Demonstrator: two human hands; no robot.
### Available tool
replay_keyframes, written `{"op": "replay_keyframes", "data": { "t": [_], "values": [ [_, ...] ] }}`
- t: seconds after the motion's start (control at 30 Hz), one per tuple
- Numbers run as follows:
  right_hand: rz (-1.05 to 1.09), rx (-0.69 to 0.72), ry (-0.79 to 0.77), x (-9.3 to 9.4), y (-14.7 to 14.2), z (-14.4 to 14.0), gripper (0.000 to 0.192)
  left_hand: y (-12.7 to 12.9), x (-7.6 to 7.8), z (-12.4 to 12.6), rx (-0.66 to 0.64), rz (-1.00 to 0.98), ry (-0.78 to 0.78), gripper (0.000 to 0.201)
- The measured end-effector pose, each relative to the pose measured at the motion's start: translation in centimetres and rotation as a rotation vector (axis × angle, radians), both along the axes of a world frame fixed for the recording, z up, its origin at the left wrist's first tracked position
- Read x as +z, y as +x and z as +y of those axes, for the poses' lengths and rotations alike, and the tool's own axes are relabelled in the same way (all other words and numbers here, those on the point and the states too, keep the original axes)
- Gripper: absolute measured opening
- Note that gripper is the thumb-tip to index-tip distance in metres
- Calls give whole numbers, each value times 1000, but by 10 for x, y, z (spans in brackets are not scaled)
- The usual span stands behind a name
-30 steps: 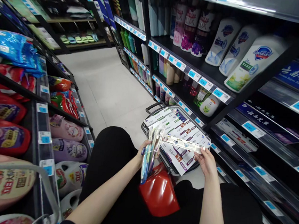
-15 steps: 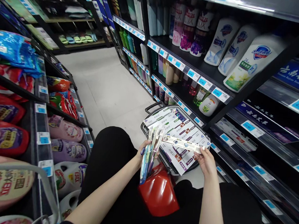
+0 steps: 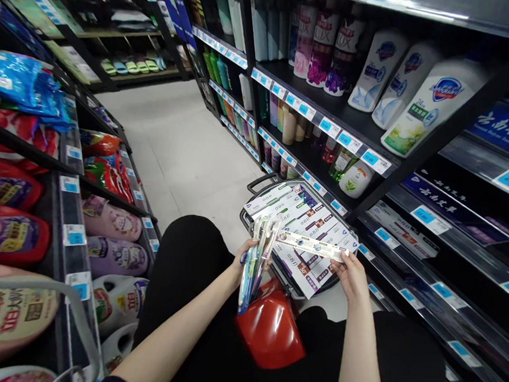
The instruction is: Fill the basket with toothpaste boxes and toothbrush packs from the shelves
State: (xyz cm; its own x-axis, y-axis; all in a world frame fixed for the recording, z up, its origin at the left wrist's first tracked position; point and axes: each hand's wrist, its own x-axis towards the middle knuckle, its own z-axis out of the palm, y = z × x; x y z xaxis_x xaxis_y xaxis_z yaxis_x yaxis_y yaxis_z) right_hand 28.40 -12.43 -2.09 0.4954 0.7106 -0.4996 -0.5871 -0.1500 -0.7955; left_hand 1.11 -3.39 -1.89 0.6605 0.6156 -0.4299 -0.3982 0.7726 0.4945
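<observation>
My left hand (image 3: 241, 264) is closed around several packaged toothbrushes (image 3: 258, 257), which stand tilted in a bundle. Between the fingers and thumb of my right hand (image 3: 350, 275) is the right end of a long, narrow white package (image 3: 312, 245) with small printed pictures; its contents cannot be made out. Its left end reaches to the bundle. Below the package lies a black basket (image 3: 255, 185) filled with rows of white toothpaste boxes (image 3: 318, 274). A glossy red object (image 3: 271, 329) rests between my legs, under the toothbrushes.
At right, a shelf holds white body wash bottles (image 3: 435, 106) and Lux bottles (image 3: 325, 45); toothpaste boxes (image 3: 458, 209) lie on shelves nearer me. Detergent bottles (image 3: 1, 231) and bags (image 3: 23, 87) fill the left shelf. A pale tiled aisle floor (image 3: 166, 130) runs ahead towards slippers (image 3: 131, 67).
</observation>
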Motion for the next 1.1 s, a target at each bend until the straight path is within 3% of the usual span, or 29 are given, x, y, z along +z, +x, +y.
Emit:
{"op": "replay_keyframes", "data": {
  "t": [0.73,0.97,1.1],
  "values": [
    [-151,72,3,0,5,0,49,1,0,-1,28,35,-37,44],
    [-249,198,62,2,2,1,65,2,-2,-1,83,107,-71,27],
    [-322,218,80,6,0,1,62,1,-5,0,75,150,-91,29]
  ]
}}
